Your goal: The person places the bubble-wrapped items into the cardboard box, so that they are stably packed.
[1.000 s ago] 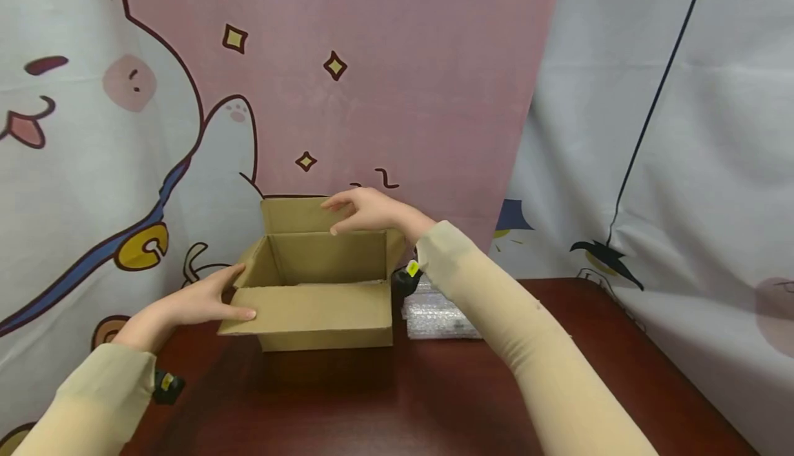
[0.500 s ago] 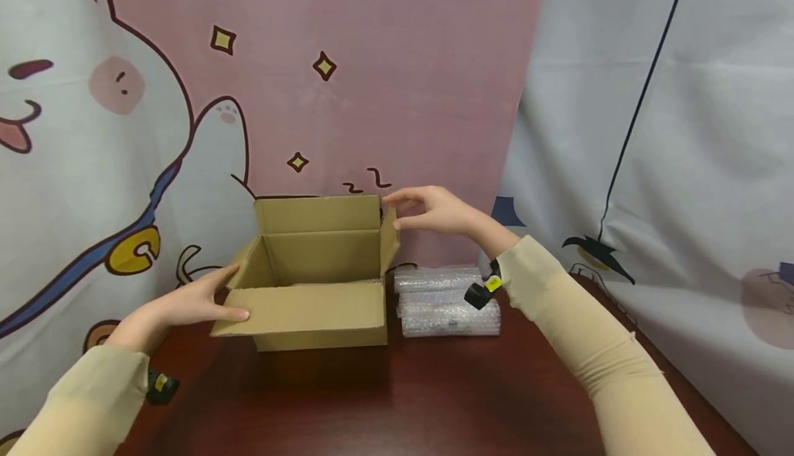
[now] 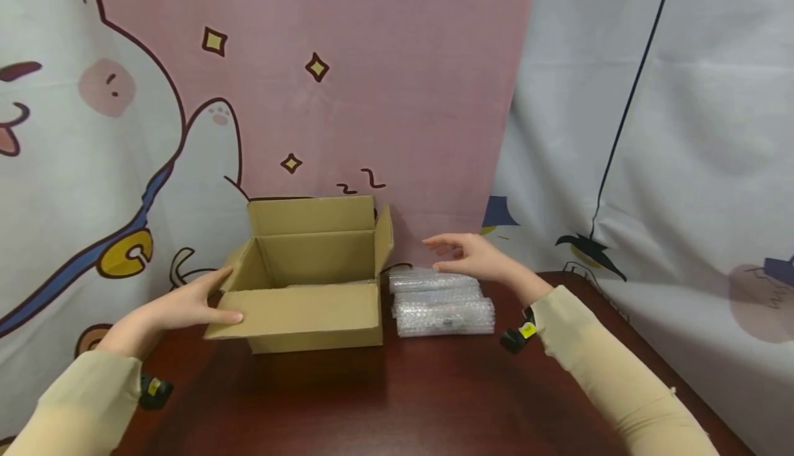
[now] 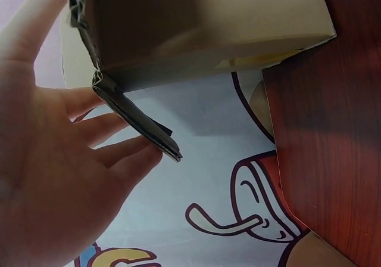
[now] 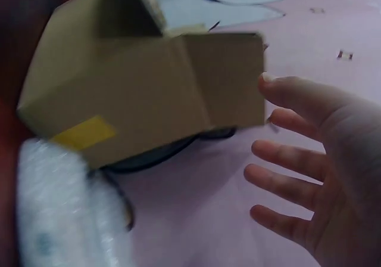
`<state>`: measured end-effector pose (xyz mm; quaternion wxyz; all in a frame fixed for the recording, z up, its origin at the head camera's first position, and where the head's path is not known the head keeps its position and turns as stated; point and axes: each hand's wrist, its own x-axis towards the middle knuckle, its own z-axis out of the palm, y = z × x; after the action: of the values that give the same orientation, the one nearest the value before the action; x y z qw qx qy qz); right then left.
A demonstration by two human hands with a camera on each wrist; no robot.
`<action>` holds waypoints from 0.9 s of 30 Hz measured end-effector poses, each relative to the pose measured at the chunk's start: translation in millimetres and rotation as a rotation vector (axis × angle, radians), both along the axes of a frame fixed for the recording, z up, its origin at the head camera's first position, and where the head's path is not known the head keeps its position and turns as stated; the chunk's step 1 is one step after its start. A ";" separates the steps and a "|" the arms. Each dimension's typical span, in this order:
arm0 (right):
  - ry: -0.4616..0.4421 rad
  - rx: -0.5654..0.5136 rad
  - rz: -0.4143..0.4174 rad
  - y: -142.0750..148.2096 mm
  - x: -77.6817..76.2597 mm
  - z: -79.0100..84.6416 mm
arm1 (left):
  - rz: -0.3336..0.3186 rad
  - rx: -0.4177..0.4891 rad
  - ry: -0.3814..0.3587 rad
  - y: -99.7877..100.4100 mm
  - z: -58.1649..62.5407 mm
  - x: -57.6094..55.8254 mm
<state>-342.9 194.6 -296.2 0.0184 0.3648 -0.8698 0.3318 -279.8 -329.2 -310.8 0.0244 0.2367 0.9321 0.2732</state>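
A cardboard box (image 3: 316,341) stands on the table with its flaps spread out; the front flap (image 3: 304,310) folds toward me. My left hand (image 3: 176,308) holds the box at its front left corner, the thumb on the front flap and the fingers behind the left flap. In the left wrist view those fingers (image 4: 128,154) lie against the flap's outer side. My right hand (image 3: 480,260) is in the air above bubble-wrapped bundles (image 3: 443,315), which lie right of the box. Its fingers are loosely spread, with nothing in them. Most of the box's inside is hidden.
The dark red table (image 3: 434,394) reaches toward me and to the right. A printed cloth (image 3: 403,98) hangs right behind the box. A black cord-like thing (image 5: 155,157) lies behind the box's right side.
My right hand has moved from above the box, past its right flap, down and right to over the bundles. The left hand has stayed on the front left corner.
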 end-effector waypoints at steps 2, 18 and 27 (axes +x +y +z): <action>0.006 0.000 -0.011 4.8 0.0 -15.3 | 0.001 -0.002 0.004 -0.3 -0.4 0.6; 0.087 0.130 -0.070 25.3 -11.7 -119.5 | 0.030 -0.029 -0.007 1.7 -0.4 1.2; 0.125 0.218 -0.091 27.7 -23.7 -142.1 | 0.030 -0.034 -0.010 0.9 1.2 1.5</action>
<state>-366.6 222.2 -438.3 0.0479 0.3446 -0.9135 0.2109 -278.3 -328.3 -309.5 0.0290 0.2209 0.9399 0.2589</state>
